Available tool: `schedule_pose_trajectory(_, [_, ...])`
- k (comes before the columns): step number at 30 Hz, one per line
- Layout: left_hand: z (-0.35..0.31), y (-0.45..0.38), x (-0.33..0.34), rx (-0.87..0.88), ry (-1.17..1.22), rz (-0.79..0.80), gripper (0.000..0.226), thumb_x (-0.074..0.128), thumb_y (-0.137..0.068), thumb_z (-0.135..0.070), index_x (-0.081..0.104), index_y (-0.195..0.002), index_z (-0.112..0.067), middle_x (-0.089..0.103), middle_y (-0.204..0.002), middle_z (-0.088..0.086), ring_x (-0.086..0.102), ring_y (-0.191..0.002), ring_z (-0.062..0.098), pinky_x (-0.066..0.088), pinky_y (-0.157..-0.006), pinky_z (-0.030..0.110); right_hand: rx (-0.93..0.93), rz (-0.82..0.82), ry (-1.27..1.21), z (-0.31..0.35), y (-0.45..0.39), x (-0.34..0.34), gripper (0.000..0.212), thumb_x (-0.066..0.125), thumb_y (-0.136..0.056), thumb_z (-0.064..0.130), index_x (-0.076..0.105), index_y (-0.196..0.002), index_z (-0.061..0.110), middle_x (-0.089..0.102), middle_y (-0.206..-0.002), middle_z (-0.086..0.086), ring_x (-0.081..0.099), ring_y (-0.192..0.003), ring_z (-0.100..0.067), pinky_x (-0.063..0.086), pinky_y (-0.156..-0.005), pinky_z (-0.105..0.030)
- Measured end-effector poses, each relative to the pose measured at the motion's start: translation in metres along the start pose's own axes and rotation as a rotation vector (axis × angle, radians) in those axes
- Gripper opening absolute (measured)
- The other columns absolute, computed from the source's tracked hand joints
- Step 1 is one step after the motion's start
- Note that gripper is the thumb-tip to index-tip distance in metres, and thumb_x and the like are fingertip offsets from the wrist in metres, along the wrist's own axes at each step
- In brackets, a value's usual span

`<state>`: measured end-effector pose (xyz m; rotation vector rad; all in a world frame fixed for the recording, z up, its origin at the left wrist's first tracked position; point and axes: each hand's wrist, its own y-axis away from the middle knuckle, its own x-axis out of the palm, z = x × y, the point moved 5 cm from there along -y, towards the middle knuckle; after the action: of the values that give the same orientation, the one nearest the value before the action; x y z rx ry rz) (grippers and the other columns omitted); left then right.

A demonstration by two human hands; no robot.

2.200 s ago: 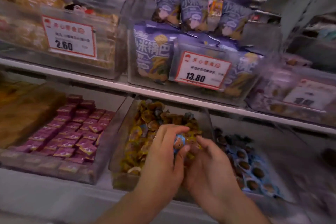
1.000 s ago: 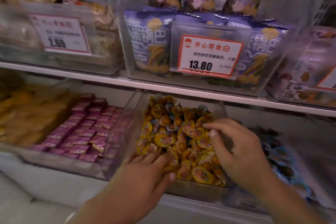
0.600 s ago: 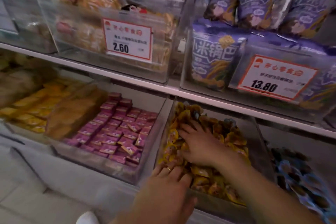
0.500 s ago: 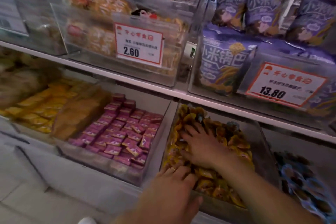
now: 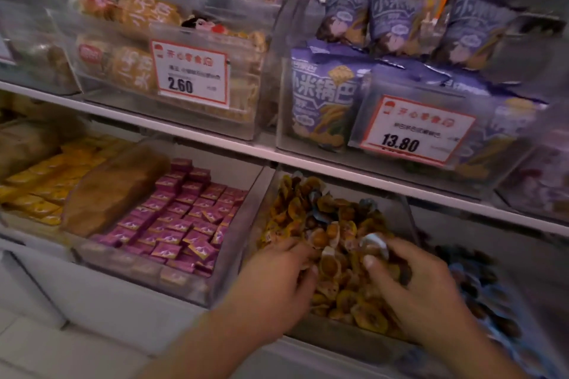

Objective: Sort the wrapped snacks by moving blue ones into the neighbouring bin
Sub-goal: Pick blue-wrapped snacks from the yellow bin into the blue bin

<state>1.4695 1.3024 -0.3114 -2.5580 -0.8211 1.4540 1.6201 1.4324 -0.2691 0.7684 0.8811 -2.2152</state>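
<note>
A clear bin (image 5: 345, 340) on the lower shelf holds a heap of yellow wrapped snacks (image 5: 335, 224). A few blue wrapped ones (image 5: 318, 197) lie mixed in near its back. My right hand (image 5: 421, 289) is over the bin's near right part, thumb and fingers pinching a pale blue wrapped snack (image 5: 374, 244). My left hand (image 5: 277, 283) has its curled fingers dug into the yellow snacks at the front left; whether they hold one is hidden. The neighbouring bin (image 5: 520, 314) on the right holds blue wrapped snacks (image 5: 480, 283), blurred.
A bin of magenta wrapped squares (image 5: 181, 221) stands left of the yellow bin, with orange packets (image 5: 46, 184) further left. The upper shelf (image 5: 215, 140) carries bins of purple bags (image 5: 323, 101) and price tags (image 5: 412, 129) overhanging the lower bins.
My right hand drew back from the far left of the heap to the near right and now pinches a pale blue snack. My left hand moved from the front edge into the bin.
</note>
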Motion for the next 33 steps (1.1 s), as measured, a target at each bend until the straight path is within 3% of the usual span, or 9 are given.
schedule_pose_trajectory(3, [0.002,-0.035,0.002,-0.04,0.036,-0.084,0.029,0.054,-0.094,-0.034,0.064,-0.122,-0.032,0.062,-0.114,-0.009,0.06,-0.104,0.009,0.049,-0.087,0.026,0.047,-0.1,-0.1,-0.007,0.007,-0.02,0.008,0.064,-0.088,0.046,0.066,-0.096,0.045,0.069,-0.088,0.026,0.065,-0.078,0.004,0.046,-0.06,-0.009])
schedule_pose_trajectory(7, [0.012,-0.087,0.011,-0.138,-0.082,-0.113,0.035,0.06,-0.093,-0.031,0.06,-0.125,-0.018,0.061,-0.124,0.01,0.058,-0.113,0.029,0.046,-0.091,0.034,-0.033,-0.054,0.091,-0.013,0.006,-0.02,0.031,0.049,-0.083,0.058,0.057,-0.109,0.043,0.066,-0.088,0.022,0.06,-0.086,0.002,0.045,-0.065,-0.007])
schedule_pose_trajectory(10, [0.014,-0.116,0.033,-0.082,-0.215,0.029,0.054,0.063,-0.089,-0.044,0.054,-0.136,-0.019,0.055,-0.137,0.008,0.049,-0.128,0.028,0.04,-0.104,0.036,-0.177,-0.013,0.373,-0.016,0.003,-0.007,0.035,0.058,-0.083,0.043,0.061,-0.116,0.032,0.066,-0.091,0.013,0.051,-0.089,-0.005,0.049,-0.072,-0.02])
schedule_pose_trajectory(12, [0.016,-0.126,0.048,-0.041,-0.271,0.116,0.066,0.062,-0.089,-0.05,0.043,-0.146,-0.022,0.047,-0.146,0.006,0.039,-0.137,0.028,0.033,-0.112,0.038,-0.194,0.033,0.41,-0.023,0.0,-0.001,0.038,0.054,-0.085,0.042,0.062,-0.12,0.03,0.067,-0.092,0.008,0.057,-0.09,-0.009,0.053,-0.078,-0.028])
schedule_pose_trajectory(15, [0.024,-0.134,0.059,-0.066,-0.273,0.156,0.072,0.061,-0.09,-0.052,0.037,-0.151,-0.023,0.041,-0.153,0.007,0.034,-0.141,0.028,0.025,-0.117,0.036,-0.192,0.11,0.361,-0.033,0.0,0.0,0.044,0.047,-0.088,0.044,0.061,-0.127,0.03,0.067,-0.091,0.007,0.06,-0.09,-0.014,0.046,-0.084,-0.027])
schedule_pose_trajectory(19, [0.03,-0.129,0.062,-0.103,-0.122,0.185,0.071,0.067,-0.086,-0.049,0.041,-0.147,-0.024,0.055,-0.14,0.004,0.051,-0.129,0.025,0.042,-0.107,0.038,-0.224,0.084,0.37,-0.03,0.002,-0.001,0.042,0.052,-0.089,0.04,0.064,-0.125,0.024,0.065,-0.082,0.006,0.057,-0.083,-0.012,0.041,-0.083,-0.025])
schedule_pose_trajectory(24, [0.039,-0.113,0.063,-0.218,-0.225,0.237,0.052,0.06,-0.088,-0.055,0.054,-0.127,-0.02,0.062,-0.124,0.006,0.056,-0.114,0.028,0.048,-0.095,0.041,-0.252,0.049,0.366,-0.026,-0.001,0.0,0.041,0.055,-0.087,0.039,0.066,-0.122,0.022,0.067,-0.078,0.006,0.06,-0.081,-0.015,0.047,-0.082,-0.03])
schedule_pose_trajectory(29, [0.032,-0.101,0.056,-0.219,0.143,0.284,0.031,0.078,-0.076,-0.052,0.062,-0.1,-0.04,0.067,-0.098,-0.02,0.063,-0.096,0.001,0.046,-0.075,0.019,-0.252,0.028,0.382,-0.025,-0.003,0.003,0.041,0.055,-0.086,0.042,0.067,-0.12,0.024,0.068,-0.078,0.008,0.061,-0.079,-0.012,0.046,-0.08,-0.028])
schedule_pose_trajectory(33, [0.029,-0.09,0.045,-0.223,0.255,0.196,0.045,0.079,-0.061,-0.069,0.061,-0.089,-0.039,0.07,-0.085,-0.016,0.066,-0.079,-0.003,0.048,-0.063,0.015,-0.248,0.015,0.36,-0.025,-0.003,0.002,0.04,0.055,-0.085,0.042,0.067,-0.12,0.025,0.068,-0.08,0.009,0.06,-0.079,-0.011,0.044,-0.079,-0.027])
